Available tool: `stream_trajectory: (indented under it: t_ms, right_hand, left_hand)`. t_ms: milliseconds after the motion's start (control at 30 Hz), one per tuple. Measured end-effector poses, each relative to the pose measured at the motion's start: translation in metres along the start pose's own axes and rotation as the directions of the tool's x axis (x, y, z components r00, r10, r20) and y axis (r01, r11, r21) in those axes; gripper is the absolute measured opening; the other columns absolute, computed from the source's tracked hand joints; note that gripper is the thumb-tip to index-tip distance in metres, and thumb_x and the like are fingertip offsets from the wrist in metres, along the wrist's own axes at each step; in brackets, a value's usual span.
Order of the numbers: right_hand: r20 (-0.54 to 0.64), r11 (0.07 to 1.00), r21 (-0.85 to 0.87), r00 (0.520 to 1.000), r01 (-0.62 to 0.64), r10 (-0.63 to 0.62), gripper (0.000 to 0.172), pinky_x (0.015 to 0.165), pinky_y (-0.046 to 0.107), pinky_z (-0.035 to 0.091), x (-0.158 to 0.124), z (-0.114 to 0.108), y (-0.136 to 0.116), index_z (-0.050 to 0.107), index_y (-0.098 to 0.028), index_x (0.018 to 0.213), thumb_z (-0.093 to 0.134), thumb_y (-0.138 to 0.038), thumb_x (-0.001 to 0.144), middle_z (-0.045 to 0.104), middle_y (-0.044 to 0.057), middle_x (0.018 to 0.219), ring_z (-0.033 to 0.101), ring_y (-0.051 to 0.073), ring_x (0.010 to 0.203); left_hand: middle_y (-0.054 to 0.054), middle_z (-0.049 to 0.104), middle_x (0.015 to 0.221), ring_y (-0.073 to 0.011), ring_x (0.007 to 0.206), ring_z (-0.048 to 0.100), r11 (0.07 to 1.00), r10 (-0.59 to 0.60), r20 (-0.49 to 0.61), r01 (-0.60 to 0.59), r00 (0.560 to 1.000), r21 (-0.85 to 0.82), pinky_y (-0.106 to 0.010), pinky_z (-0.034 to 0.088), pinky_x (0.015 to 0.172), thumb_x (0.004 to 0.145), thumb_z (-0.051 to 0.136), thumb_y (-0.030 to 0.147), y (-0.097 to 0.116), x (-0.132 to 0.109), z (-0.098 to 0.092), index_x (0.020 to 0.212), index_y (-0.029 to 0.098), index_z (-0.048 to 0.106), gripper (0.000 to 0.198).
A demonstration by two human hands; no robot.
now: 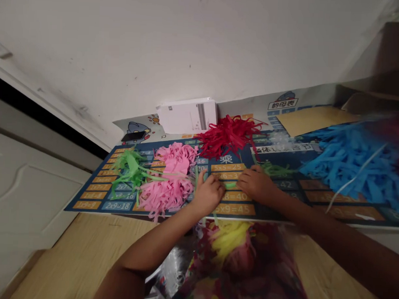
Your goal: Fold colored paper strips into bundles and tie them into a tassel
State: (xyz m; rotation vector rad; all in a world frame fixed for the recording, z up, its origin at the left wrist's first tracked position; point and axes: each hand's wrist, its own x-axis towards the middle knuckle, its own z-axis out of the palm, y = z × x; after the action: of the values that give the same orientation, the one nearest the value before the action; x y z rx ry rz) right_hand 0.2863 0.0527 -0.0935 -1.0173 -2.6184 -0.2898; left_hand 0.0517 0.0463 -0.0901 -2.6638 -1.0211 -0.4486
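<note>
Over the middle of a table chart, my left hand point(208, 193) is closed with its fingers curled, and pale green strands stick out around it. My right hand point(257, 184) lies just to its right, fingers bent down and together. Between them runs a short twisted green paper strip point(230, 185), gripped at either end. More green fringe point(277, 169) shows behind my right hand. Left of my left hand lies a pink fringed paper pom-pom point(177, 166), bunched at its middle, with a green fringed bundle point(130, 166) beyond it.
Behind lie a red fringed bundle point(229, 135), a white box point(189, 116) against the wall and a black phone point(133, 136). At right are blue fringe point(356, 159), yellow paper point(315, 118) and a cardboard box point(378, 86). Yellow fringe point(231, 240) rests on my lap.
</note>
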Motion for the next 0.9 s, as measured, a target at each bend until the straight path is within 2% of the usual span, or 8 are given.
stream_trajectory:
  t_ms: [67,133,267,367,600,800,900]
  right_hand:
    - [-0.017,0.999,0.024,1.000,-0.025,0.025,0.017,0.085,0.040,0.028,-0.014,0.003,0.007,0.071,-0.021,0.084,0.058,-0.014,0.093,0.072,0.003,0.086,0.056,0.021,0.088]
    - [-0.026,0.988,0.123,0.995,-0.089,0.093,0.018,0.085,0.039,0.031,-0.026,0.006,0.017,0.073,-0.023,0.086,0.059,-0.018,0.094,0.073,0.003,0.091,0.058,0.021,0.089]
    - [0.065,0.869,0.405,0.957,-0.284,0.283,0.024,0.082,0.038,0.038,-0.035,0.019,0.034,0.075,-0.024,0.080,0.060,-0.036,0.094,0.071,0.005,0.092,0.061,0.021,0.089]
    - [0.121,0.806,0.475,0.933,-0.355,0.339,0.029,0.082,0.039,0.042,-0.032,0.025,0.040,0.076,-0.024,0.077,0.060,-0.042,0.092,0.068,0.005,0.090,0.062,0.022,0.088]
    - [0.240,0.753,0.478,0.892,-0.452,0.383,0.021,0.083,0.039,0.044,-0.022,0.019,0.042,0.072,-0.021,0.073,0.066,-0.037,0.085,0.067,0.005,0.090,0.062,0.022,0.088]
    - [0.248,0.774,0.421,0.881,-0.473,0.404,0.018,0.079,0.037,0.041,-0.020,0.022,0.041,0.069,-0.021,0.070,0.067,-0.033,0.083,0.067,0.004,0.088,0.062,0.022,0.086]
    - [0.250,0.806,0.347,0.876,-0.479,0.412,0.012,0.076,0.036,0.039,-0.017,0.016,0.037,0.069,-0.020,0.074,0.069,-0.029,0.082,0.068,0.004,0.087,0.061,0.022,0.085]
  left_hand:
    - [0.001,0.075,0.089,-0.0203,0.101,0.060,0.999,-0.015,-0.008,0.014,1.000,-0.046,-0.058,0.022,0.114,0.097,0.058,0.024,-0.002,-0.009,-0.001,0.090,0.027,0.071,0.015]
    - [0.002,0.076,0.094,-0.0192,0.098,0.061,0.988,-0.080,-0.008,0.078,0.997,-0.130,-0.056,0.025,0.111,0.097,0.059,0.026,-0.006,-0.017,-0.001,0.092,0.030,0.073,0.015]
    - [-0.001,0.078,0.096,-0.0194,0.096,0.065,0.904,-0.262,0.074,0.272,0.962,-0.330,-0.050,0.031,0.105,0.093,0.066,0.030,-0.012,-0.023,-0.003,0.089,0.028,0.076,0.011]
    - [-0.003,0.079,0.096,-0.0207,0.096,0.066,0.849,-0.345,0.130,0.368,0.930,-0.379,-0.048,0.033,0.101,0.091,0.068,0.033,-0.012,-0.019,-0.005,0.088,0.025,0.076,0.012]
    - [-0.001,0.077,0.083,-0.0204,0.088,0.065,0.822,-0.414,0.199,0.458,0.888,-0.338,-0.045,0.033,0.093,0.088,0.066,0.027,-0.008,-0.003,-0.008,0.075,0.023,0.074,0.016]
    - [-0.002,0.074,0.075,-0.0216,0.083,0.064,0.858,-0.381,0.279,0.449,0.882,-0.249,-0.042,0.033,0.086,0.085,0.068,0.028,-0.014,0.006,-0.004,0.068,0.021,0.071,0.018]
    - [-0.002,0.073,0.077,-0.0225,0.084,0.063,0.881,-0.345,0.307,0.419,0.887,-0.221,-0.041,0.033,0.082,0.085,0.069,0.030,-0.017,0.008,-0.005,0.071,0.021,0.070,0.017]
